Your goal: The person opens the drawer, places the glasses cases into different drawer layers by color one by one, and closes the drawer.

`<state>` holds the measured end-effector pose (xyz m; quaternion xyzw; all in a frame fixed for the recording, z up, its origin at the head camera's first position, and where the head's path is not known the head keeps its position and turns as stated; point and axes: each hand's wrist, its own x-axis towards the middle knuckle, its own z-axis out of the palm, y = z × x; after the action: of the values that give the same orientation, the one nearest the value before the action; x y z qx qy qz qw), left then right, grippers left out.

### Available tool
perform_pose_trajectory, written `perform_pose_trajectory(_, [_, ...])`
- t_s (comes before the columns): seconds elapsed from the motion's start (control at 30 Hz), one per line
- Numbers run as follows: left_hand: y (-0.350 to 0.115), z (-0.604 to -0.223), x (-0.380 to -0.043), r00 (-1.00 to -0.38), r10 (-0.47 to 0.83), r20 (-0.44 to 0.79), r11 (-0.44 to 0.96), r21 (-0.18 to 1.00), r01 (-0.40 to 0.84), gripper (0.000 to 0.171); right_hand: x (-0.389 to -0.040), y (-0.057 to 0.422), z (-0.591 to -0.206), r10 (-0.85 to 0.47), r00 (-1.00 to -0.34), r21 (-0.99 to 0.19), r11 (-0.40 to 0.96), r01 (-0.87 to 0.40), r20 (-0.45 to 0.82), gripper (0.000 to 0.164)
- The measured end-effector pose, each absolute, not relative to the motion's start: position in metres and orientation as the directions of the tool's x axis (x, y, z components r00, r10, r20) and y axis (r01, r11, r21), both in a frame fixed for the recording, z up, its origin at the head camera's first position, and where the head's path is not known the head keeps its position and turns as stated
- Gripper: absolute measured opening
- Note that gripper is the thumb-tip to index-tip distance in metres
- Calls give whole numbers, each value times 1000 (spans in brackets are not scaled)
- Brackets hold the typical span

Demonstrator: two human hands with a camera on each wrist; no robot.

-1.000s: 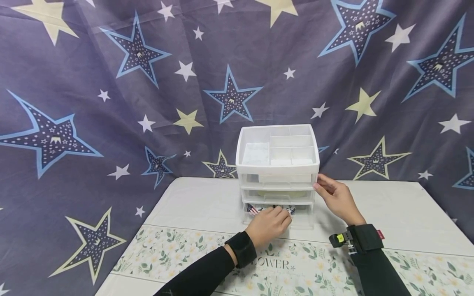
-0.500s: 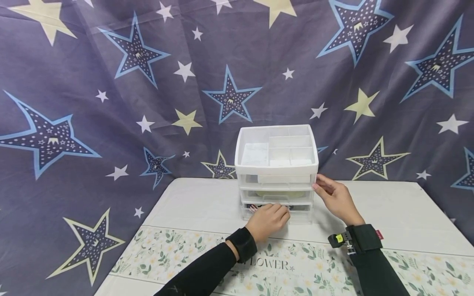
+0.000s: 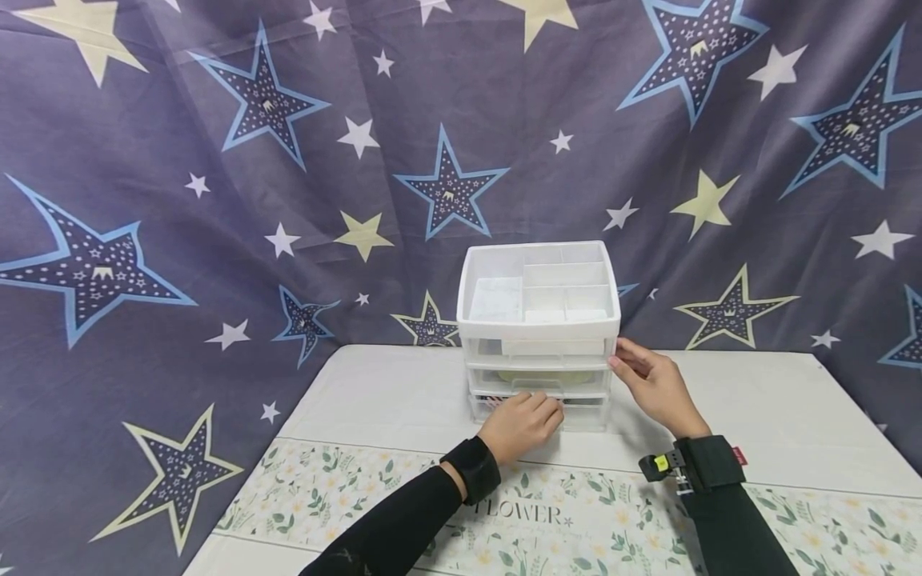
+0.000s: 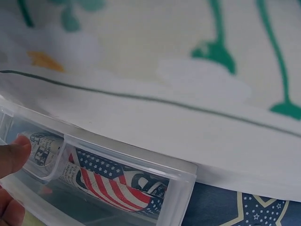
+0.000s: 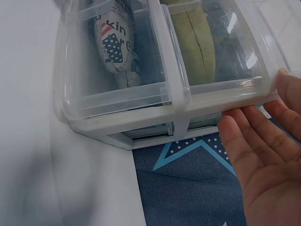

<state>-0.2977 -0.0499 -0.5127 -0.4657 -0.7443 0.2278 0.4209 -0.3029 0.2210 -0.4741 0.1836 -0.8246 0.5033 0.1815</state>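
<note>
A small white drawer unit with clear drawers stands on the table. My left hand is at the front of its bottom drawer, thumb and fingers bent at the clear handle. That drawer is nearly pushed in, with a sliver still out. Inside lies a bundled item printed with flag stripes, stars and lettering; its kind does not show. My right hand rests against the unit's right side, fingers nearly straight along the frame, with the thumb near the front corner.
A yellow-green item lies in the middle drawer. The unit's top tray is split into compartments. A floral runner crosses the white table in front. Behind hangs a star-patterned cloth.
The bottom drawer has slid inward with my left hand, and its printed contents have gone mostly under the drawer above. My right hand stays at the unit's side.
</note>
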Motion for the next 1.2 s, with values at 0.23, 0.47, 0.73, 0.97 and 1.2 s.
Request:
perform_pose_trajectory(0.23, [-52, -512, -299, -192, 899, 394, 436, -754, 491, 24, -302, 221, -474, -123, -862, -760, 424, -493, 491, 51])
perform_pose_trajectory(0.47, [-52, -511, -303, -142, 908, 394, 413, -788, 457, 49, -301, 221, -473, -118, -864, -761, 426, -489, 489, 51])
perform_pose_trajectory(0.73, [-53, -512, -306, -158, 913, 376, 405, -789, 462, 37, -302, 221, -473, -122, -861, -761, 418, -496, 494, 51])
perform_pose_trajectory(0.97, [-54, -514, -309, -158, 919, 362, 393, -795, 463, 22, -302, 221, -472, -123, -864, -763, 420, -491, 489, 52])
perform_pose_trajectory(1.2, [-55, -512, -309, -143, 922, 359, 384, -803, 456, 27, -301, 220, -471, -122, -861, -758, 425, -494, 493, 51])
